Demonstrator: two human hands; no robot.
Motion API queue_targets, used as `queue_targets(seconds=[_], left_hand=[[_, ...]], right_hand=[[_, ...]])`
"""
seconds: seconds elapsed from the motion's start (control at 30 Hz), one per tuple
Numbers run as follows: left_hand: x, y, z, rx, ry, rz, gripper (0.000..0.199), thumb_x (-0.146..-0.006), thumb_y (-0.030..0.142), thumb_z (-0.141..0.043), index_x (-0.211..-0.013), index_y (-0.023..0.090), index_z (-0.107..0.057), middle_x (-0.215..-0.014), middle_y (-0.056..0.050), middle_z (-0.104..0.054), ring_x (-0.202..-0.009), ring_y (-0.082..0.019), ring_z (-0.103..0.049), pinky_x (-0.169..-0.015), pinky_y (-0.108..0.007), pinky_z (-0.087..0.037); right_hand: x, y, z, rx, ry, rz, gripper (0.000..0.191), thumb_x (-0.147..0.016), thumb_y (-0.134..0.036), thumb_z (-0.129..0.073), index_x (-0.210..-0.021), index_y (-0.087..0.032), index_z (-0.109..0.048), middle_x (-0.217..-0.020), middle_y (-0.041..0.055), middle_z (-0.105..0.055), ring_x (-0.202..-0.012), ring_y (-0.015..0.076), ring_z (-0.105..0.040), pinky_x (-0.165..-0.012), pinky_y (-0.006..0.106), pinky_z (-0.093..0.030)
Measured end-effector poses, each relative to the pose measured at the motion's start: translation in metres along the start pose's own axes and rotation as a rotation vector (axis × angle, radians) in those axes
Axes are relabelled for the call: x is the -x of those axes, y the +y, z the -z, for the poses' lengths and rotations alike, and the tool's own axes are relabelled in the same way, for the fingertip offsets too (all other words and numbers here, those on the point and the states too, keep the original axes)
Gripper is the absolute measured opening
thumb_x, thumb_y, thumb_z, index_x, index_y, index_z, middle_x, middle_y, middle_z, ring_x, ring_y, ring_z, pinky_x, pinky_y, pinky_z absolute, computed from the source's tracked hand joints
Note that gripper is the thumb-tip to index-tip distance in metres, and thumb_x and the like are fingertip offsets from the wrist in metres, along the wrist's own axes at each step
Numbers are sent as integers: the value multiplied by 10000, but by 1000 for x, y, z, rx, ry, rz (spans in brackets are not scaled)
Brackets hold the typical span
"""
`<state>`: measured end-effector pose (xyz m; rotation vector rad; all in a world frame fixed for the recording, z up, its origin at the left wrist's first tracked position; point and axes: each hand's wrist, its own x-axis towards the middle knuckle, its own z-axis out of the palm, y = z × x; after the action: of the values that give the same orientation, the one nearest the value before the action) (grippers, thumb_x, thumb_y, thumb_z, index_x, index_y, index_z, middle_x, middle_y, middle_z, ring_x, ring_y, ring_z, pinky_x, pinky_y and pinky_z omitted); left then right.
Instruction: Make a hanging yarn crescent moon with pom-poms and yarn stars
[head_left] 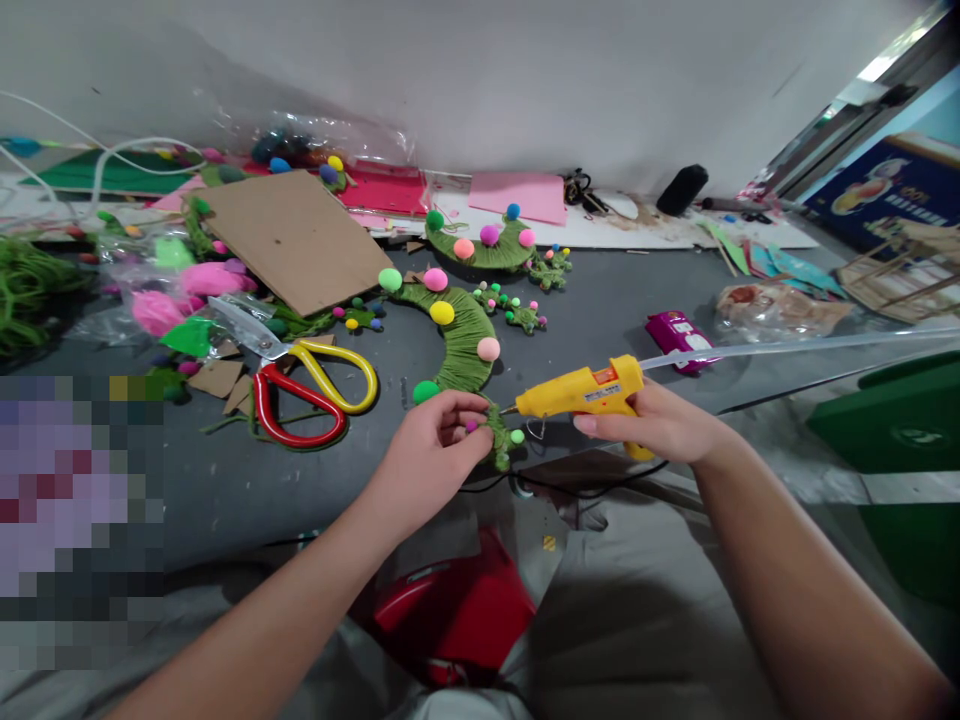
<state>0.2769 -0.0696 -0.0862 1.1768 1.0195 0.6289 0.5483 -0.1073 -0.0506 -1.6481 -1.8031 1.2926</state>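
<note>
Pinched in my left hand is a small green yarn-wrapped star with tiny pompoms on its points. My right hand is wrapped round a yellow hot glue gun, a long clear glue stick poking out of its back. The gun's metal nozzle is at the star's upper edge; whether they touch I cannot tell. Just beyond my left hand lies a green yarn-wrapped crescent with coloured pompoms. A second crescent lies farther back, with small stars beside it.
Scissors with red and yellow handles lie left of the crescent, near a brown cardboard sheet. Green yarn is heaped at far left. A purple packet sits right, by a plastic bag. The gun's black cord runs along the table's front edge.
</note>
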Motion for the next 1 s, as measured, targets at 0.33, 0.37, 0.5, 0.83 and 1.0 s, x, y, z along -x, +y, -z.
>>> queue_targets(seconds=[0.33, 0.37, 0.5, 0.83, 1.0], left_hand=[[0, -1, 1, -22, -9, -7, 348, -767, 289, -740, -1059, 141, -622, -931, -43, -651, -846, -147, -614, -774, -273, -508], [0, 0, 0, -22, -11, -4, 353, -767, 288, -740, -1065, 141, -618, -932, -42, -651, -843, -146, -612, -770, -273, -508], [1, 1, 0, -17, -7, -1, 355, -769, 289, -741, -1066, 143, -612, -925, -34, -646, -827, -137, -607, -758, -267, -504], [0, -2, 2, 3, 3, -11, 356, -756, 291, -757, -1055, 153, -621, -918, -24, -640, -806, -126, -604, -741, -253, -497], [0, -2, 3, -2, 15, -15, 348, -752, 294, -757, -1045, 156, -628, -916, -26, -652, -790, -129, -614, -724, -256, -492]], right_hand=[[-1, -2, -1, 1, 0, -20, 351, -846, -495, -693, -985, -175, -737, -834, 27, -657, -730, 165, -566, -664, 274, -478], [0, -3, -1, -5, -1, -23, 350, -844, -496, -694, -982, -177, -737, -825, 23, -655, -723, 163, -562, -658, 272, -473], [1, -3, 0, -47, -17, -23, 345, -842, -481, -705, -1025, -190, -723, -817, 11, -651, -700, 151, -551, -650, 263, -464], [1, 1, 3, -14, -6, -17, 328, -842, -470, -703, -988, -176, -701, -798, 18, -611, -699, 147, -529, -640, 261, -457], [3, -1, 6, -11, 22, -36, 332, -836, -483, -706, -963, -177, -692, -792, 18, -613, -695, 147, -528, -635, 265, -458]])
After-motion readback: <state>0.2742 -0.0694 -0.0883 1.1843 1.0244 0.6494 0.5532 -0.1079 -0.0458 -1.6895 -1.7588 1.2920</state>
